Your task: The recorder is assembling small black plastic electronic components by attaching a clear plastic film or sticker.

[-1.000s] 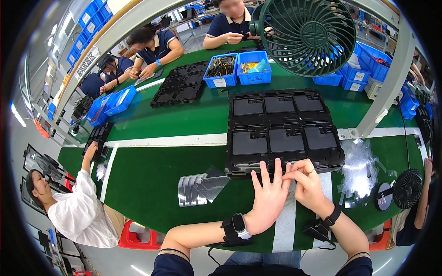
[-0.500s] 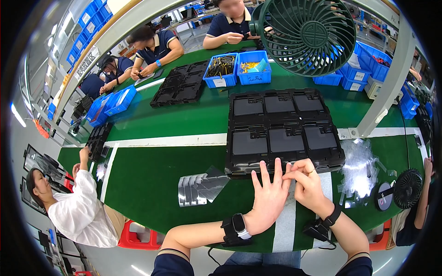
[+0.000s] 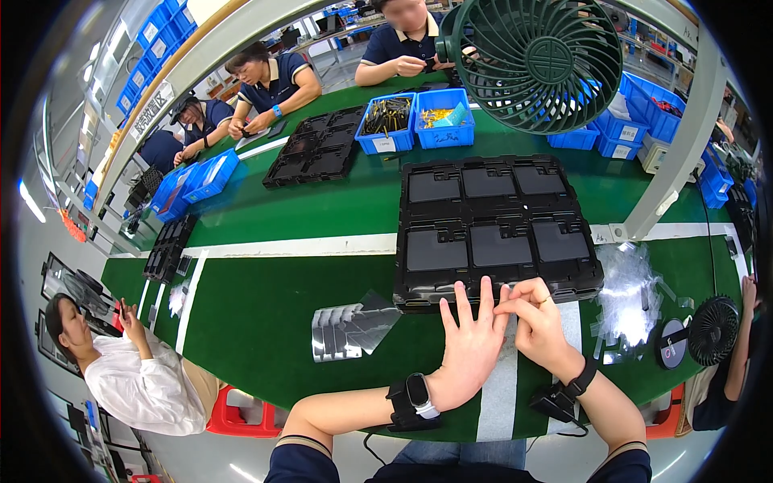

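My left hand (image 3: 475, 346) is held just in front of a black plastic tray (image 3: 447, 285), palm down with its fingers spread and its thumb hidden. Touching the tip of its index finger is my right hand (image 3: 541, 324), with thumb and forefinger pinched together and the other fingers curled. Whether anything thin sits in that pinch cannot be made out. Several dark flat rectangular panels (image 3: 436, 249) lie in the tray's pockets. Left of my hands, clear and grey film strips (image 3: 338, 332) rest on the green table mat (image 3: 258, 322).
A heap of clear film (image 3: 628, 294) lies right of the tray, near a small fan (image 3: 713, 330). A larger green fan (image 3: 543, 64) hangs over the far side by a metal post (image 3: 664, 153). Blue bins (image 3: 445, 138) and another black tray (image 3: 282, 171) stand beyond. Co-workers sit around.
My hands and the tray stay where they were. The co-worker in white at the left has drawn a hand back from a black tray, and a far co-worker's head has lifted.
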`<state>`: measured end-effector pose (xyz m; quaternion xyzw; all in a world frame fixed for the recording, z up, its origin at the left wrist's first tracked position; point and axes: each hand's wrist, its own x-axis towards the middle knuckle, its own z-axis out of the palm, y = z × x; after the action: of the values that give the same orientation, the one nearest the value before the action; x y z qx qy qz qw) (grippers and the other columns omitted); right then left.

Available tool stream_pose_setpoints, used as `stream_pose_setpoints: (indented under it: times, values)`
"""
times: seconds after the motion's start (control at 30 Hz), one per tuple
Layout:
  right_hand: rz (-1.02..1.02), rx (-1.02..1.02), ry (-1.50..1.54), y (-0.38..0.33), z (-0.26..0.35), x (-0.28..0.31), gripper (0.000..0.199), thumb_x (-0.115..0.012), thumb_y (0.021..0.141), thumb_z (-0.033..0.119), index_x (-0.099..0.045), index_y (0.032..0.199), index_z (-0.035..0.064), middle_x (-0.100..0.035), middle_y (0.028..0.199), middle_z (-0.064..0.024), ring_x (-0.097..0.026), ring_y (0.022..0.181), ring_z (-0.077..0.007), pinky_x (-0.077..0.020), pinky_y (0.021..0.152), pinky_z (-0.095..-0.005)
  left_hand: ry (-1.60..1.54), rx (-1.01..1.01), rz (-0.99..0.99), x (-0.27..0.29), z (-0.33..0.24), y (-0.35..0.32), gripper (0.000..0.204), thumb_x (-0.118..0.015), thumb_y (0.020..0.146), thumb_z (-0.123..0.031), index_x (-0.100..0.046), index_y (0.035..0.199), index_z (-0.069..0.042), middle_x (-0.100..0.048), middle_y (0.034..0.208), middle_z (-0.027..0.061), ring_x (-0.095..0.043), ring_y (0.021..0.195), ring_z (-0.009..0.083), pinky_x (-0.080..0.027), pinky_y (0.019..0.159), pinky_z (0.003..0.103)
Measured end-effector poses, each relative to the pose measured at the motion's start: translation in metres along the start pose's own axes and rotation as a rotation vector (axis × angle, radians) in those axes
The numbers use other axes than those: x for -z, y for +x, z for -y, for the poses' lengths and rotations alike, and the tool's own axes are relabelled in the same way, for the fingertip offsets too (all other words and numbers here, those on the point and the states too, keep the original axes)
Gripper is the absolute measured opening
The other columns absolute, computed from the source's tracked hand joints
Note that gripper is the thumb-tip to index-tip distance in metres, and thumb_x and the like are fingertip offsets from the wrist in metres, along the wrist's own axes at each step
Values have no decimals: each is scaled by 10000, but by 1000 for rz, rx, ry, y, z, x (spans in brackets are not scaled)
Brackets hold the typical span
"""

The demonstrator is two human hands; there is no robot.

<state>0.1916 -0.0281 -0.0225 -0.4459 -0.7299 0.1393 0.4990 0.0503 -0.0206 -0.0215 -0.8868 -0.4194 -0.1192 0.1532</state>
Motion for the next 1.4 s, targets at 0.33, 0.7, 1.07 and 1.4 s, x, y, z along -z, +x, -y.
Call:
stream_pose_setpoints:
  times: [0.33,0.7,1.07,1.4]
  values:
    - [-7,-5,6,1,2,0,411,-451,605,-212,-620,872,51,-439,924,-87,-495,661,-164,-440,604,-261,-3,0,-11,-1,0,0,746,-685,698,-385,-409,1321,-82,-331,1372,197,-360,1193,480,-371,891,608]
    - [-1,-8,6,1,2,0,409,-447,606,-205,-618,874,52,-450,910,-89,-508,667,-176,-446,604,-271,1,-2,-2,0,0,0,747,-685,698,-382,-406,1324,-84,-338,1367,197,-363,1192,478,-370,892,607]
    - [15,-28,5,1,3,1,408,-444,604,-201,-622,874,49,-469,909,-97,-550,707,-194,-466,628,-282,-3,1,-9,-1,0,0,757,-690,692,-383,-405,1327,-84,-334,1371,196,-365,1193,477,-369,895,606]
    - [22,-26,23,1,4,1,408,-436,606,-207,-622,879,32,-475,921,-106,-564,757,-218,-480,692,-296,-31,6,4,1,1,0,749,-687,701,-372,-400,1328,-78,-329,1374,197,-358,1197,480,-364,900,609]
